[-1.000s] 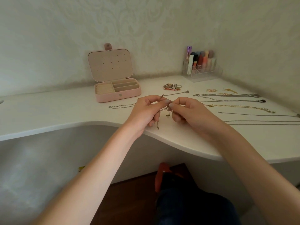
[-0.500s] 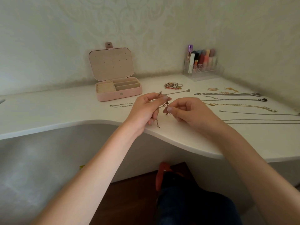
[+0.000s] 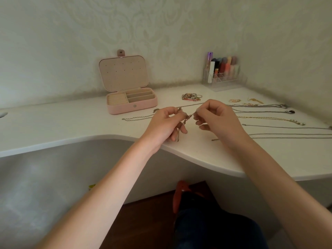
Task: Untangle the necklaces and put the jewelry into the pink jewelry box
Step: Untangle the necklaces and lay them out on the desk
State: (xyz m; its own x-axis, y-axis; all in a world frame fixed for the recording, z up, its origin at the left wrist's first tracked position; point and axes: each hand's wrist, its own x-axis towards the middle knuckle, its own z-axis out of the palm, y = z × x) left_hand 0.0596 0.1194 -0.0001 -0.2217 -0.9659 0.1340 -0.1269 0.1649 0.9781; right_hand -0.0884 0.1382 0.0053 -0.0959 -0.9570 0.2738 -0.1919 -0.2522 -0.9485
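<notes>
Pink jewelry box (image 3: pixel 132 105): I see it at the left rear of the white surface (image 3: pixel 53 126), lid up against the wall, compartments showing
Loose chain (image 3: pixel 138 118): lies flat just in front of the box, running toward my left hand
Left hand (image 3: pixel 164 125): fingers curled, thumb and forefinger pinching the tangled necklaces (image 3: pixel 185 120); a short gold end hangs below the fingers
Tangle: held just above the surface near its front edge, stretched between my two hands
Right hand (image 3: pixel 218 120): fingers curled, fingertips pinching the other side of the same tangle, close to the left hand
Bracelet pile (image 3: pixel 191 96): behind my hands, between the box and the organizer
Clear organizer (image 3: pixel 224 79): at the back corner, holding upright cosmetic tubes
Laid-out necklaces (image 3: pixel 269 118): several chains, silver and gold, lie stretched in rows to the right of my right hand
Small gold pieces (image 3: pixel 234 100): behind those rows, too small for me to tell apart
</notes>
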